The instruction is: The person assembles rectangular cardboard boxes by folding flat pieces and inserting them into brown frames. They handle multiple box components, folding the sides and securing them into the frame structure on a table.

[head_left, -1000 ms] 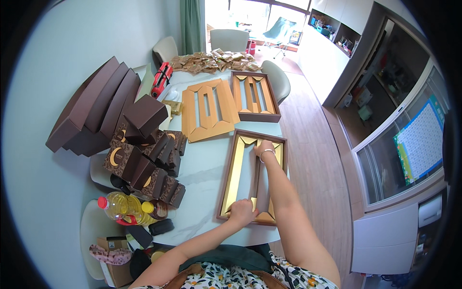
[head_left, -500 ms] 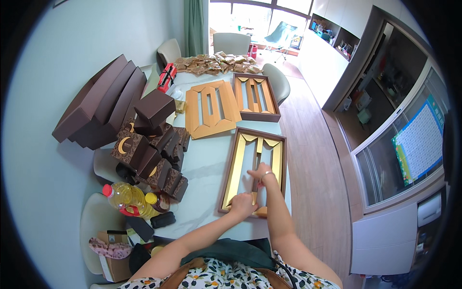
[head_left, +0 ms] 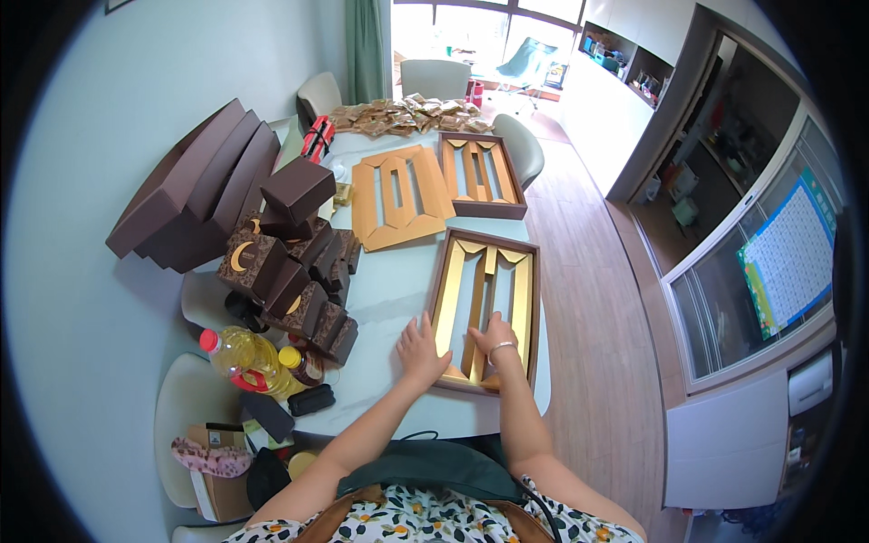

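Observation:
A shallow brown gift box (head_left: 535,271) lies on the near right part of the table, with a shiny gold card insert (head_left: 450,299) fitted inside. Long openings run between the insert's folded strips. My left hand (head_left: 422,353) is open, fingers spread, over the box's left side near its lower corner; its thumb reaches the box rim. My right hand (head_left: 497,340) rests on the insert's middle strip toward the near end, its thumb stretched apart from the other fingers and nothing held.
Beyond lie a flat gold card insert (head_left: 376,204) and another lined brown box (head_left: 489,210). Small gold packets (head_left: 412,116) cover the table's far end. Along the left stand dark small boxes (head_left: 253,262), large brown box parts (head_left: 186,195), an oil bottle (head_left: 244,357) and a black case (head_left: 311,399).
My left hand has left the near end of the insert, moved left and opened over the box's side. The right hand has shifted slightly nearer along the middle strip.

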`<state>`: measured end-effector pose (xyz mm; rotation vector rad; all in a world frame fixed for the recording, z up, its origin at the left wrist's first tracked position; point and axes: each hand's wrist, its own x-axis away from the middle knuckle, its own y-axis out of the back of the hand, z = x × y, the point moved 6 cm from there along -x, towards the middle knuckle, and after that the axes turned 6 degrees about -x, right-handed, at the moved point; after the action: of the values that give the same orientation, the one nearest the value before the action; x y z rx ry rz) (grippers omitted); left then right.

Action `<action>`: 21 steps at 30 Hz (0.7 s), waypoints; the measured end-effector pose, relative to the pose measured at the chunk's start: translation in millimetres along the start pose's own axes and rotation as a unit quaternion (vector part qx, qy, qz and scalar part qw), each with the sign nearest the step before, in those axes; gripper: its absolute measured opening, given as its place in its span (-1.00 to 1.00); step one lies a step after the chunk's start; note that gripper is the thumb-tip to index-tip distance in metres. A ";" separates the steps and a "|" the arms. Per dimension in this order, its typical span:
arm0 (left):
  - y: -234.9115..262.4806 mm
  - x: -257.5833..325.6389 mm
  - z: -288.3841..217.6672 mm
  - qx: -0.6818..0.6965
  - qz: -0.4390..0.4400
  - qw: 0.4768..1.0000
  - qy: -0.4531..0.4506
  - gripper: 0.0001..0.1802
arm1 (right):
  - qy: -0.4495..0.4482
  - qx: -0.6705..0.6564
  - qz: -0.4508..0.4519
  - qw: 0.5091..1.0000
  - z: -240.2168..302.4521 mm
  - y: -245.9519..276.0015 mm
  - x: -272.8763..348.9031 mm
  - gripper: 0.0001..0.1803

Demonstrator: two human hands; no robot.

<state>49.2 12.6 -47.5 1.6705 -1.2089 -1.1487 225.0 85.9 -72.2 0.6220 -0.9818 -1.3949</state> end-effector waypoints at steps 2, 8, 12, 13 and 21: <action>-20.0 -3.8 9.4 0.065 0.077 0.995 0.013 -0.02 | 0.010 0.066 -0.095 0.993 12.3 7.0 13.6 -0.45; -28.9 -6.3 7.2 0.120 0.102 0.987 0.023 -0.03 | 0.113 -0.090 0.013 0.989 51.6 -36.3 8.3 -0.54; -25.6 -7.0 2.5 0.159 0.098 0.982 0.013 -0.12 | 0.058 -0.123 0.089 0.987 50.4 -70.6 -4.4 -0.44; -26.1 -5.7 3.7 0.163 0.095 0.982 0.011 -0.13 | 0.048 -0.119 0.101 0.987 52.7 -71.9 -5.1 -0.44; -25.4 -7.9 4.6 0.168 0.089 0.982 -0.001 -0.20 | 0.060 -0.144 0.115 0.981 56.6 -76.4 -11.8 -0.44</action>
<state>50.7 26.5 -70.6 1.7604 -1.5880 -0.8715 138.5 98.6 -111.6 0.3587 -0.7129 -1.2478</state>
